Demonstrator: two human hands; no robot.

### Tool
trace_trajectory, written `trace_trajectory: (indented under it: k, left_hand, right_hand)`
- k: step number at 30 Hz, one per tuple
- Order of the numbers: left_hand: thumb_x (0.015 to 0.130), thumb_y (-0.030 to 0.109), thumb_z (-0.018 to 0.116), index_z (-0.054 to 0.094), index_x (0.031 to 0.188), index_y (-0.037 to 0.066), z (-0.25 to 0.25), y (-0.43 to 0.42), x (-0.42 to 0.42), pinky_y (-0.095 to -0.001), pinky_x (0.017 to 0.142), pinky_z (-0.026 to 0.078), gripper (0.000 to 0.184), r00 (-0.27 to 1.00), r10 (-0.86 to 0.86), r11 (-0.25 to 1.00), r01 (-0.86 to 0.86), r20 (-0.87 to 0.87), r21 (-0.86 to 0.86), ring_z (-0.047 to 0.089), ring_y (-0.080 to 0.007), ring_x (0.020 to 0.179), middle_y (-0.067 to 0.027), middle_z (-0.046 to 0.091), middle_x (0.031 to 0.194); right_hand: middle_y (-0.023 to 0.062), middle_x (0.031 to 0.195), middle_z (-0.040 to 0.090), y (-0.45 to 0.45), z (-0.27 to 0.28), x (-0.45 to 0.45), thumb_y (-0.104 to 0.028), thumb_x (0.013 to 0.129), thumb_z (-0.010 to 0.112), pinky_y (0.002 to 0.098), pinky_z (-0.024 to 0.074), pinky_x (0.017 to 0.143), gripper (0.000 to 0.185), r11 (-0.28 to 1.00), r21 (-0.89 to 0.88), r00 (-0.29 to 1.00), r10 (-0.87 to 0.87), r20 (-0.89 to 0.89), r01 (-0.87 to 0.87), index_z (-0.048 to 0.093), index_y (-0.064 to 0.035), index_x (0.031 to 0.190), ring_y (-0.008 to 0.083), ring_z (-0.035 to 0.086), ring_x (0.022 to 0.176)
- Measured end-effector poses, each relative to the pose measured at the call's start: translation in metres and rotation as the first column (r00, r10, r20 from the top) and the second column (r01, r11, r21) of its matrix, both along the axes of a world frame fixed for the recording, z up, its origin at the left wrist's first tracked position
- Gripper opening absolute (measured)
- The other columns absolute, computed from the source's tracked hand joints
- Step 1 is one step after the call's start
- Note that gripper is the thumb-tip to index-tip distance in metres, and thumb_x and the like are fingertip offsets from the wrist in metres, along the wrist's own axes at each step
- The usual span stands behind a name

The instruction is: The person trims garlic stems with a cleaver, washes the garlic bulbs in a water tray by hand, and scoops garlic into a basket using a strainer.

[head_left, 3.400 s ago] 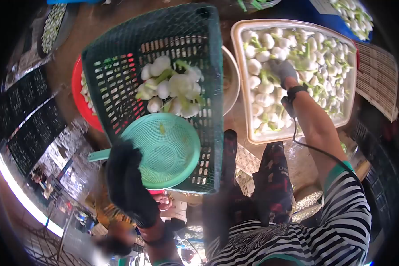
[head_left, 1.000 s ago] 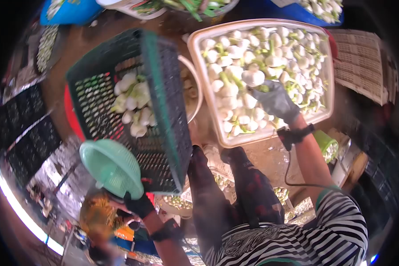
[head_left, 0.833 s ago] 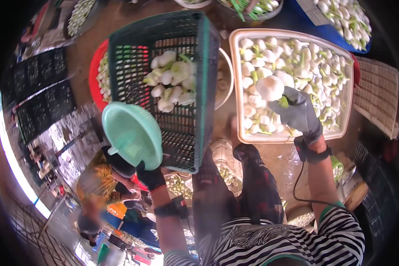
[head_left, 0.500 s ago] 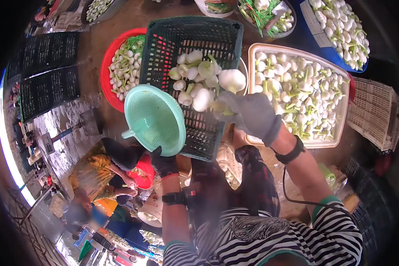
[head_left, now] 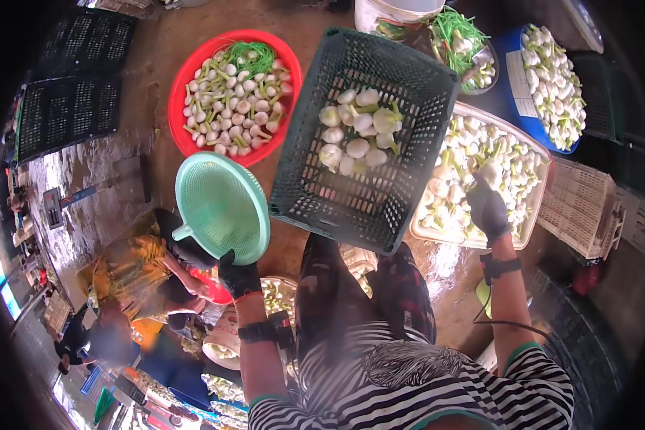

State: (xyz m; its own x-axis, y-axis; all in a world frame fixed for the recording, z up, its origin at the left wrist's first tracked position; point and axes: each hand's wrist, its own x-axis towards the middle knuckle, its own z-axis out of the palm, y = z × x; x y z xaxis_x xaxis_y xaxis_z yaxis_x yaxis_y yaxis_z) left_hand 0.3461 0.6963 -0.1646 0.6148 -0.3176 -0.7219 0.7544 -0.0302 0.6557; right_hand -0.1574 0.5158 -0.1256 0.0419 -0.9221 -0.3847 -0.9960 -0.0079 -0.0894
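My left hand [head_left: 238,276], in a dark glove, grips the lower rim of a mint-green colander [head_left: 223,208]. The colander is tilted and nothing shows inside it. My gloved right hand [head_left: 489,211] reaches down over garlic bulbs [head_left: 512,154] heaped in a pale rectangular tray [head_left: 473,245]. A bulb is at its fingertips, but whether the fingers are closed on it is unclear. Between my hands stands a dark green slatted crate [head_left: 315,197] with several garlic bulbs [head_left: 365,125] in a loose group on its bottom.
A red basin [head_left: 175,107] of garlic and green ties stands beyond the colander. At the back right are a white bucket [head_left: 394,11] and a blue tub [head_left: 512,64] of garlic. A beige crate [head_left: 577,208] lies at right. A person in yellow [head_left: 132,276] sits at left.
My right hand has moved right, from the dark crate to the garlic tray. The bulbs beside it earlier now lie in the crate. My left hand still has the colander; the view has shifted.
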Motion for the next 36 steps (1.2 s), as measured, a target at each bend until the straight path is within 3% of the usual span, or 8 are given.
trace_trajectory:
  k: [7,11,20,24,27,30,34,36]
  left_hand:
    - [0.076,0.006,0.057,0.053,0.113,-0.003,-0.021,-0.013,0.02,-0.0457,0.084,0.051,0.038,0.995,-0.006,0.996,-0.004,-0.102,-0.094,0.058,-0.032,0.098,-0.0161,0.059,0.107]
    - [0.074,-0.001,0.062,0.061,0.096,0.003,0.003,-0.061,-0.022,-0.0315,0.066,0.05,0.022,0.971,-0.241,0.968,0.24,-0.002,-0.07,0.06,-0.0184,0.075,-0.005,0.062,0.084]
    - [0.074,0.002,0.066,0.055,0.115,-0.001,0.058,-0.125,-0.079,-0.031,0.078,0.049,0.043,0.83,-0.432,0.86,0.497,0.353,-0.116,0.057,-0.0147,0.089,-0.0064,0.062,0.1]
    - [0.08,0.006,0.067,0.048,0.125,-0.001,0.069,-0.126,-0.08,-0.0319,0.085,0.047,0.05,0.708,-0.549,0.786,0.618,0.444,-0.014,0.054,-0.0144,0.097,-0.0068,0.06,0.108]
    - [0.083,0.008,0.067,0.044,0.131,0.001,0.075,-0.124,-0.074,-0.0316,0.09,0.046,0.054,0.805,-0.502,0.821,0.559,0.316,-0.119,0.054,-0.0155,0.104,-0.0088,0.056,0.119]
    - [0.083,0.006,0.065,0.044,0.132,0.003,0.047,-0.111,-0.072,-0.0311,0.091,0.046,0.053,0.897,-0.331,0.889,0.401,0.292,-0.223,0.054,-0.0169,0.107,-0.0101,0.054,0.123]
    - [0.085,0.003,0.062,0.042,0.132,0.003,0.055,-0.088,-0.029,-0.0309,0.09,0.048,0.051,0.843,-0.309,0.876,0.433,0.441,-0.213,0.051,-0.0179,0.113,-0.0107,0.052,0.124]
    - [0.086,0.002,0.061,0.041,0.132,0.002,0.066,-0.08,-0.011,-0.0308,0.089,0.049,0.051,0.87,-0.242,0.899,0.368,0.43,-0.238,0.049,-0.0173,0.115,-0.0109,0.052,0.124]
  right_hand:
    - [0.0182,0.09,0.066,-0.005,0.045,0.117,-0.015,0.084,0.058,0.0389,0.0504,0.066,0.048,0.982,0.093,0.862,-0.191,0.47,0.167,0.044,-0.0019,0.129,0.0338,0.064,0.078]
    - [0.0107,0.13,0.046,-0.003,0.079,0.207,-0.032,0.089,0.059,0.0342,0.0476,0.088,0.063,0.85,0.527,0.094,-0.525,0.846,0.008,0.035,0.0032,0.135,0.0165,0.054,0.104]
    - [0.0101,0.102,0.06,-0.002,0.076,0.235,-0.038,0.094,0.047,0.0259,0.0507,0.068,0.05,0.942,0.335,0.161,-0.331,0.93,0.006,0.048,0.0042,0.121,0.0155,0.061,0.085]
    - [0.0114,0.103,0.062,-0.023,0.06,0.233,-0.025,0.095,0.049,0.0294,0.0526,0.071,0.038,0.976,-0.073,0.347,0.143,0.927,-0.207,0.05,0.0058,0.117,0.017,0.063,0.089]
    - [0.0118,0.106,0.061,-0.027,0.054,0.239,-0.02,0.094,0.049,0.0309,0.0525,0.075,0.035,0.829,0.549,-0.081,-0.557,0.826,-0.103,0.051,0.006,0.117,0.0176,0.063,0.09]
    - [0.0116,0.102,0.063,-0.03,0.06,0.239,-0.017,0.092,0.05,0.0296,0.0515,0.073,0.031,0.796,0.604,-0.169,-0.599,0.782,-0.027,0.053,0.0055,0.113,0.0181,0.064,0.087]
    - [0.0155,0.093,0.065,-0.043,0.076,0.223,-0.009,0.088,0.047,0.0359,0.0501,0.069,0.028,0.797,-0.479,0.393,0.6,0.697,-0.369,0.058,0.0062,0.109,0.0267,0.063,0.081]
    - [0.0184,0.091,0.064,-0.048,0.066,0.215,-0.004,0.086,0.045,0.0385,0.0488,0.067,0.029,0.793,-0.467,0.469,0.609,0.64,-0.391,0.057,0.0069,0.11,0.0311,0.062,0.076]
